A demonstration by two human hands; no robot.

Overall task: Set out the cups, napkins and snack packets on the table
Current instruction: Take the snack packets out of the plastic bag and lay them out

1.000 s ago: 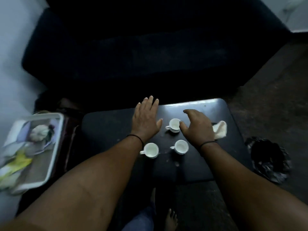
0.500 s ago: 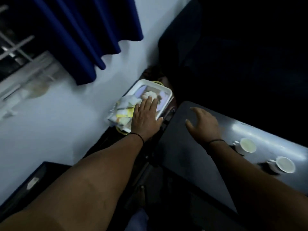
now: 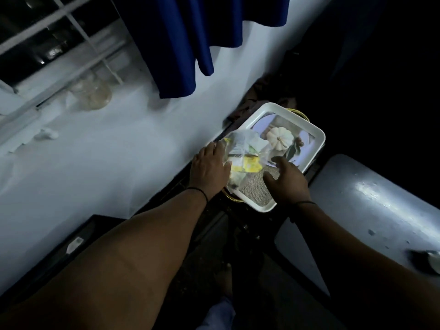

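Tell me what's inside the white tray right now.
The white tray holds a heap of snack packets, clear and yellow, at its left end. Its printed base shows a pale pumpkin picture. Whatever lies under the heap and the right hand is hidden.

A white rectangular plastic tray (image 3: 317, 136) with a printed pumpkin picture on its floor sits beside the dark glossy bench (image 3: 371, 210). A heap of crinkled clear and yellow snack packets (image 3: 242, 158) lies at the tray's left end. The left hand (image 3: 209, 169) rests against the heap's left side, its fingers (image 3: 220, 148) touching the wrappers. The right hand (image 3: 285, 181) hovers over the tray's near end, fingers spread and loosely bent, holding nothing. A blue cloth curtain (image 3: 188, 41) hangs above against the pale wall.
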